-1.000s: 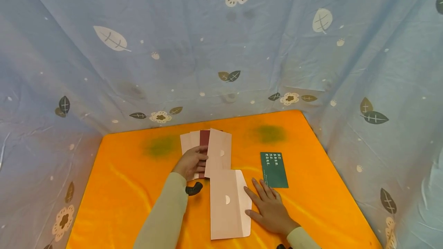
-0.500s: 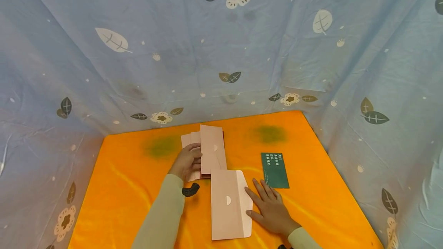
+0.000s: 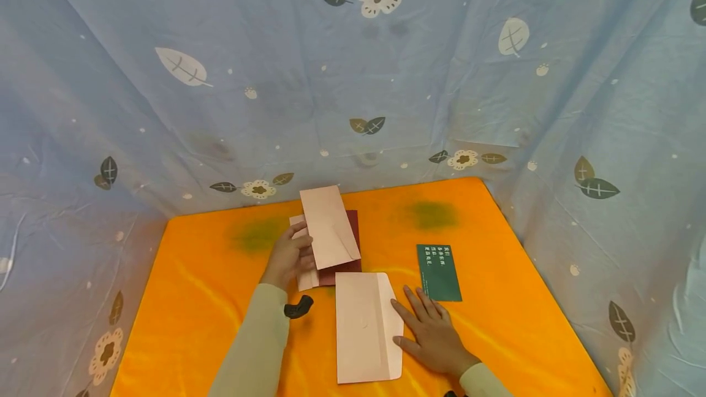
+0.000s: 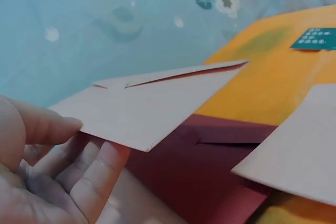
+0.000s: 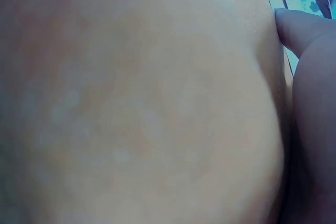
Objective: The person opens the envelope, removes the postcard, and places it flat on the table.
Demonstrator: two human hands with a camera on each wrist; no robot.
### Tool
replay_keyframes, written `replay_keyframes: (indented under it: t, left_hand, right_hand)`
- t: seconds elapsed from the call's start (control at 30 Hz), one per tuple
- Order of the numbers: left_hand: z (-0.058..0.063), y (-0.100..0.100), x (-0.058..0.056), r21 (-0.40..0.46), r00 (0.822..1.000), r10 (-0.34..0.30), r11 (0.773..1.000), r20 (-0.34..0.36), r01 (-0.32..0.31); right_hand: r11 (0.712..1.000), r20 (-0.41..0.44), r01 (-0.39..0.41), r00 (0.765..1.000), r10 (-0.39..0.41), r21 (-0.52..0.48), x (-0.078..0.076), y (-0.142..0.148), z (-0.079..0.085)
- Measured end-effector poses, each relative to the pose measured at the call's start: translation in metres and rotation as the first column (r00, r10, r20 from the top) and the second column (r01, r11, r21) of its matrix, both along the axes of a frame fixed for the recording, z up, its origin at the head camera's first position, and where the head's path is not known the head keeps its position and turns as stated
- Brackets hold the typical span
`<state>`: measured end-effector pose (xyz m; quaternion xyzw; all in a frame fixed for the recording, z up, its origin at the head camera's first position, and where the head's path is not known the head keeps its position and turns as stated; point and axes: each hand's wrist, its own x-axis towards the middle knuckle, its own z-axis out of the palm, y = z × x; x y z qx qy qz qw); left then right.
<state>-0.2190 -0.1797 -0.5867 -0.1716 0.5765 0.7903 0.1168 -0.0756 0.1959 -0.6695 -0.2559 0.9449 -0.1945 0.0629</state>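
My left hand [image 3: 287, 257] pinches a pale pink envelope [image 3: 331, 225] by its left edge, thumb on top and fingers beneath. In the left wrist view this envelope is raised and tilted above a dark red envelope [image 4: 210, 177]. More pale pink paper [image 3: 306, 280] lies beneath, partly covered by the hand. Closer to me, another pink envelope [image 3: 358, 329] lies flat with its flap out to the right. My right hand [image 3: 432, 332] rests with spread fingers, thumb and index fingertip at that flap's edge. The right wrist view is mostly filled by blurred skin.
A green card [image 3: 439, 273] with white writing lies just beyond my right fingertips. The table has an orange cloth [image 3: 507, 299] with greenish patches. Light blue patterned curtains [image 3: 276, 90] enclose the back and both sides.
My left hand has shifted the upper pink envelope leftward and away from me, lifting and turning it. More of the dark red envelope now shows. My right hand has stayed in place.
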Motion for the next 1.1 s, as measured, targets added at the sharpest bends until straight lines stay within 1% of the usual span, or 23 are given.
replay_keyframes:
  t: [0.1,0.17,0.23,0.33,0.4,0.5,0.6,0.73,0.97,1.1]
  left_hand:
    - [0.000,0.003,0.005,0.015,1.000,-0.019,1.000,-0.024,0.019]
    - [-0.002,0.007,0.009,0.011,0.999,-0.033,0.999,-0.036,0.034]
    - [-0.004,0.011,0.013,0.026,0.998,-0.041,0.999,-0.042,0.042]
    - [-0.007,0.016,0.019,0.060,0.998,-0.056,0.997,-0.032,0.057]
    - [-0.010,0.020,0.023,0.075,0.997,-0.076,0.994,-0.032,0.078]
    - [-0.012,0.024,0.030,0.049,0.993,-0.110,0.992,-0.050,0.113]
    - [-0.014,0.027,0.038,0.012,0.989,-0.134,0.991,-0.067,0.135]
    - [-0.015,0.031,0.051,-0.008,0.984,-0.157,0.988,-0.081,0.157]
    - [-0.023,0.038,0.074,-0.004,0.968,-0.232,0.972,-0.098,0.233]
    - [-0.029,0.041,0.085,0.021,0.965,-0.242,0.969,-0.102,0.245]
  right_hand:
    - [1.000,0.009,0.000,1.000,0.000,-0.004,0.000,0.000,0.002]
    - [1.000,0.016,-0.004,1.000,0.004,-0.006,0.000,0.000,0.003]
    - [1.000,0.013,-0.009,1.000,0.009,-0.007,0.000,0.000,0.004]
    - [1.000,0.004,-0.012,1.000,0.012,-0.010,0.001,-0.001,0.004]
    - [1.000,-0.004,-0.010,1.000,0.010,-0.008,0.001,-0.001,0.003]
    - [1.000,-0.011,-0.008,1.000,0.008,-0.001,0.001,-0.001,0.003]
    - [1.000,-0.017,-0.010,1.000,0.010,-0.006,0.001,-0.001,0.002]
    - [1.000,-0.026,-0.013,1.000,0.012,-0.013,0.000,-0.001,0.002]
    - [1.000,-0.018,0.002,1.000,-0.003,-0.017,0.000,-0.001,0.000]
    - [1.000,-0.017,0.006,1.000,-0.006,-0.019,0.000,0.000,-0.001]
